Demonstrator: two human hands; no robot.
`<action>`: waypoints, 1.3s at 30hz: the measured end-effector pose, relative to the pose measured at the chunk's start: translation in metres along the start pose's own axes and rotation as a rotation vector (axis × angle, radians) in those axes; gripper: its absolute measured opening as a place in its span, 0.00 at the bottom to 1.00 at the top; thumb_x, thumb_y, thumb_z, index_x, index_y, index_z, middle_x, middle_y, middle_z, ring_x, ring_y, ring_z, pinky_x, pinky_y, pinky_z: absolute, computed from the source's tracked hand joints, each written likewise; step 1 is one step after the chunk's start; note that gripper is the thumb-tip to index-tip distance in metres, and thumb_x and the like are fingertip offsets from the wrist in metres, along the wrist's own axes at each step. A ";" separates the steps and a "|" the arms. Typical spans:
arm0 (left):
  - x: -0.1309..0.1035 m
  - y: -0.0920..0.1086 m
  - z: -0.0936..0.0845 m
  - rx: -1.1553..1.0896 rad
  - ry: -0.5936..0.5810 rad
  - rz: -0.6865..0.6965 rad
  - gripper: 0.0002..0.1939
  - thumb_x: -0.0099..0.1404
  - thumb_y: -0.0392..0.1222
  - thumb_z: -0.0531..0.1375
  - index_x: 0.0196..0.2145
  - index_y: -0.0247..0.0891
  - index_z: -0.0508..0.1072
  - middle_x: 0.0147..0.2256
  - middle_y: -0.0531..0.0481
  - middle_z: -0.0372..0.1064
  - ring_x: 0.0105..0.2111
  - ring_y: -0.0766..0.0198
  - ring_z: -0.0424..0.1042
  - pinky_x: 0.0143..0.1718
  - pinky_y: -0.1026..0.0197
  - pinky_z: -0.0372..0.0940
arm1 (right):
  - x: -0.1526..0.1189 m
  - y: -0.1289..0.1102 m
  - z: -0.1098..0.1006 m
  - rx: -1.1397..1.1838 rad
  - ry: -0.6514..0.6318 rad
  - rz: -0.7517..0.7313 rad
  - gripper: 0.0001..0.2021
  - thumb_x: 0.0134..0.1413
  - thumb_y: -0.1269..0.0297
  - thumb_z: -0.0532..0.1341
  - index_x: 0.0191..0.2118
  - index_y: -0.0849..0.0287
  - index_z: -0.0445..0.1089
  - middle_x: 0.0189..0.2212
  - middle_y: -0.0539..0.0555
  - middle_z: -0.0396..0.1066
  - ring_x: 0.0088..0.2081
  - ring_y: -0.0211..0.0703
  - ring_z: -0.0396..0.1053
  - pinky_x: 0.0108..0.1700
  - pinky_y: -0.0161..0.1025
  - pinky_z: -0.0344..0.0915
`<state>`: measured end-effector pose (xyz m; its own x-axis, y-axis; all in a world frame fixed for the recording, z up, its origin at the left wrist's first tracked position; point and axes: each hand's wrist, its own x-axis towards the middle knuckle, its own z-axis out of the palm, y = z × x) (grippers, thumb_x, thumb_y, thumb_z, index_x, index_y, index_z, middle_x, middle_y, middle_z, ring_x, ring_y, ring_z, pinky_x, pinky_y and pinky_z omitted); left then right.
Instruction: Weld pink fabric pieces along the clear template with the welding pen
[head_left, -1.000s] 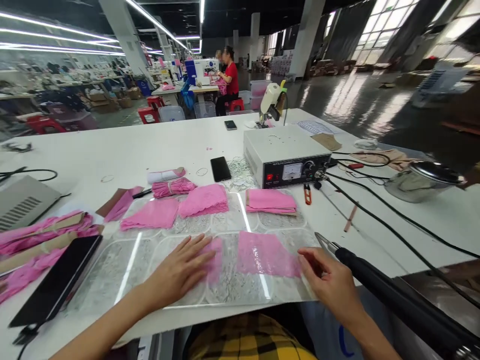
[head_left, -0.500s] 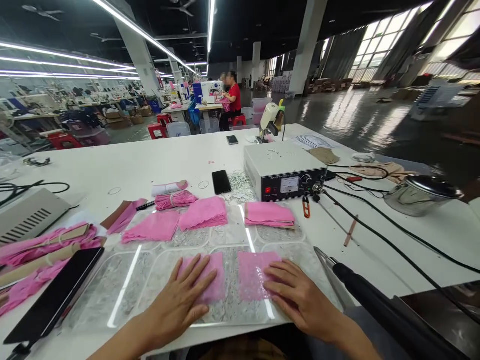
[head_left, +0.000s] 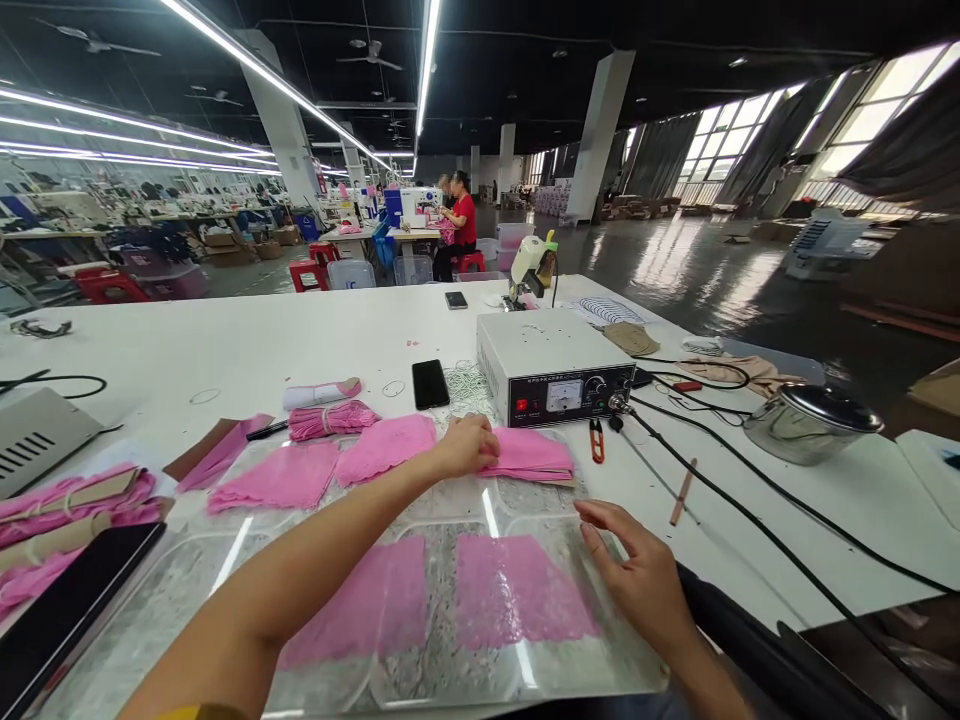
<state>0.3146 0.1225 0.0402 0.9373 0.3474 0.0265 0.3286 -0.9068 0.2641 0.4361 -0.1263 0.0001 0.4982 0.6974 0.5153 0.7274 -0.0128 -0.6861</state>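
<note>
My left hand (head_left: 465,447) reaches across the mat, its fingers bent at the left edge of a stack of pink fabric pieces (head_left: 532,455); how many layers it pinches is hidden. My right hand (head_left: 637,560) is held above the right side of the clear-topped, grey-patterned mat (head_left: 439,620), fingers apart and holding nothing. Two pink cut pieces lie flat on the mat: the right piece (head_left: 517,590) in full sight, the left piece (head_left: 375,600) partly behind my left forearm. Two further pink stacks, a left stack (head_left: 277,478) and a middle stack (head_left: 386,448), lie along the mat's far side.
Behind the mat stands a grey control box (head_left: 555,350) with cables. A black-handled tool (head_left: 739,630) lies beside my right forearm. Orange thread snips (head_left: 596,440), a phone (head_left: 430,384), a glass pot (head_left: 810,425) and pink bundles (head_left: 75,510) surround the mat. A co-worker (head_left: 461,225) sits farther back.
My left hand has left the left pink piece and moved forward to the right-hand stack. My right hand has lifted off the right piece and drawn rightward, uncovering it. The view has shifted slightly.
</note>
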 end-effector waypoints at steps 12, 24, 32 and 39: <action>0.013 -0.014 0.002 -0.182 -0.044 -0.035 0.16 0.69 0.45 0.58 0.51 0.36 0.68 0.50 0.43 0.66 0.46 0.57 0.70 0.47 0.49 0.68 | 0.031 0.013 0.011 -0.034 -0.071 -0.066 0.11 0.58 0.62 0.56 0.40 0.55 0.75 0.39 0.55 0.77 0.39 0.45 0.75 0.41 0.42 0.74; -0.007 0.001 -0.038 -0.390 -0.143 0.101 0.10 0.65 0.46 0.61 0.33 0.35 0.75 0.42 0.46 0.68 0.40 0.60 0.69 0.43 0.56 0.66 | 0.051 0.021 0.046 -0.286 0.009 -0.151 0.12 0.56 0.68 0.57 0.44 0.57 0.74 0.46 0.61 0.72 0.49 0.55 0.67 0.51 0.57 0.67; -0.059 0.021 -0.024 -0.530 -0.270 0.116 0.07 0.58 0.42 0.62 0.25 0.39 0.76 0.34 0.51 0.69 0.36 0.63 0.69 0.41 0.63 0.62 | 0.023 0.009 0.028 -0.177 -0.200 -0.303 0.08 0.58 0.68 0.56 0.38 0.56 0.73 0.38 0.55 0.75 0.44 0.45 0.69 0.48 0.46 0.68; -0.071 0.019 -0.019 -0.554 -0.289 0.107 0.09 0.60 0.43 0.59 0.26 0.39 0.75 0.33 0.52 0.70 0.34 0.63 0.71 0.39 0.64 0.62 | 0.015 -0.016 0.035 -0.207 -0.359 -0.420 0.13 0.50 0.62 0.65 0.43 0.57 0.71 0.43 0.57 0.72 0.45 0.50 0.67 0.48 0.49 0.66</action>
<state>0.2523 0.0854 0.0619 0.9805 0.1134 -0.1604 0.1954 -0.6479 0.7362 0.4155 -0.0906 0.0013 -0.0174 0.8713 0.4905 0.9230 0.2026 -0.3273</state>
